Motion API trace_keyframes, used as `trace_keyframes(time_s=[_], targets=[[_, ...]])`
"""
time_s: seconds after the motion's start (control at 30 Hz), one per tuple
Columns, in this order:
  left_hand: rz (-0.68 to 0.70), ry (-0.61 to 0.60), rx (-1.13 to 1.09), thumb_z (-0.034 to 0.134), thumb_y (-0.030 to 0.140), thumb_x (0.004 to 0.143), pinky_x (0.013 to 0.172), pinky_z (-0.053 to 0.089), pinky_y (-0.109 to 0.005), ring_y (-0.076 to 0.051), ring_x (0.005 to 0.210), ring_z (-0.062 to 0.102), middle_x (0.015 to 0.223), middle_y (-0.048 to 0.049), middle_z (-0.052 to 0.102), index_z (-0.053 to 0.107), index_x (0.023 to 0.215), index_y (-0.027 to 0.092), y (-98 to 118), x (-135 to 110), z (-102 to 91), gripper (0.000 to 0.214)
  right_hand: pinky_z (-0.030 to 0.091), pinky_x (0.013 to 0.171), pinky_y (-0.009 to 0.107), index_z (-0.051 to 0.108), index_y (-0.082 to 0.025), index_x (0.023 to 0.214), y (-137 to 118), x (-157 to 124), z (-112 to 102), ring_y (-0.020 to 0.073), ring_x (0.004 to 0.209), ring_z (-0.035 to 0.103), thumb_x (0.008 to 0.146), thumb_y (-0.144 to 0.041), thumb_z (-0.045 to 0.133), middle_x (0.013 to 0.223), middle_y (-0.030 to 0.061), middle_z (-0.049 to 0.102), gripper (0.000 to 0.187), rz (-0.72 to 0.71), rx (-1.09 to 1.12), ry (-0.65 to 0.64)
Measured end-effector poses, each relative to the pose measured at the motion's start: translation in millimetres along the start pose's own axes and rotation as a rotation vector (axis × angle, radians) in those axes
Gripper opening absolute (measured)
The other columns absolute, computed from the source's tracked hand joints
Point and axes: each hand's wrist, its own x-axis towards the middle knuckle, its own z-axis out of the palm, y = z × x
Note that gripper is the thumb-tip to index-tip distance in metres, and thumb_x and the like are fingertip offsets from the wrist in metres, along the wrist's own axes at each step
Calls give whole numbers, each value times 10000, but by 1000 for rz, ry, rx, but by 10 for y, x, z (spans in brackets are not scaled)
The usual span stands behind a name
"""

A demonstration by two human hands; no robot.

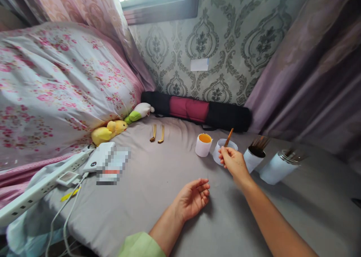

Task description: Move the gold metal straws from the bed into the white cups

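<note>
My right hand [232,161] is closed in a pinch on a thin brown stick [229,137], which slants up from the fingertips. Just behind these fingers stands a translucent cup [217,153], partly covered by the hand. A white-wrapped cup [203,148] with a bright orange inside is to its left. My left hand [194,198] rests palm up on the grey sheet, its fingers loosely curled with gaps between them and nothing held. Farther off lie two gold L-shaped pieces [161,134], side by side.
Right of my right hand stand a white-wrapped can [252,160] and a jar [275,170], both holding thin brown sticks. A black and maroon roll [188,109] lies along the wall. At left are plush toys [105,134], a power strip [45,187], cables and a white power bank [98,157].
</note>
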Motion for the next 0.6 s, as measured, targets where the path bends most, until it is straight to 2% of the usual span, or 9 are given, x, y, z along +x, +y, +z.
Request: trace_keyframes(time_s=[0.37,0.6], targets=[[3,10,0,541,205,761,524,389,-186,-87,548,547,695,-56,624,589,860,78,-5,-5,27,168,361,391,198,555,-169,722,372,-220,331,100,442,499,744,-484,428,585,14,556,341,38,19,-65],[-20,-7,7,560,188,734,528,391,-170,-78,559,548,687,-40,619,581,847,82,-7,5,26,156,401,460,237,562,-176,699,654,-263,480,138,464,524,773,-523,365,562,31,574,406,-19,-129,-33]])
